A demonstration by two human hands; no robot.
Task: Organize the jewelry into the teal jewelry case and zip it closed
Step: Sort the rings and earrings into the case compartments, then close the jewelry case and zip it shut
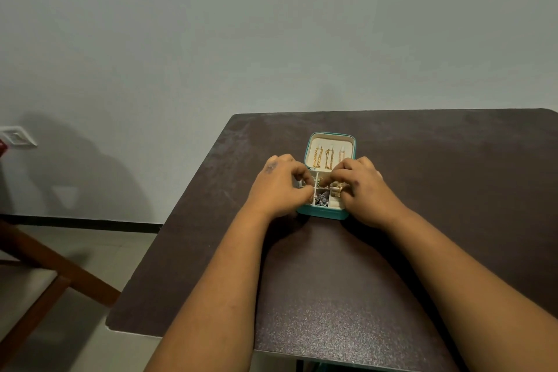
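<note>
- The teal jewelry case (320, 214) lies open on the dark counter (437, 190), its lid (330, 137) laid back toward the wall and its divided tray nearest the person.
- Three long gold pieces (327, 157) sit side by side in the cream lining of the lid.
- Small mixed jewelry (322, 199) fills the tray's near middle compartment; gold rings (337, 189) sit in the slot to its right.
- The left hand (279, 187) reaches over the tray's left side with fingers curled, the tips pinched together; what they hold is too small to tell, if anything.
- The right hand (363, 187) comes in from the right, fingers curled down, tips meeting over the upper middle compartment as though pinching a tiny piece; the piece itself cannot be made out.
- Judged step: still sorting, seating a small item in a compartment; the case is not yet shut.
- Next, I judge, calls for freeing both hands from the tray, checking nothing overhangs the dividers, then folding the lid forward and running the zip round the edge.
</note>
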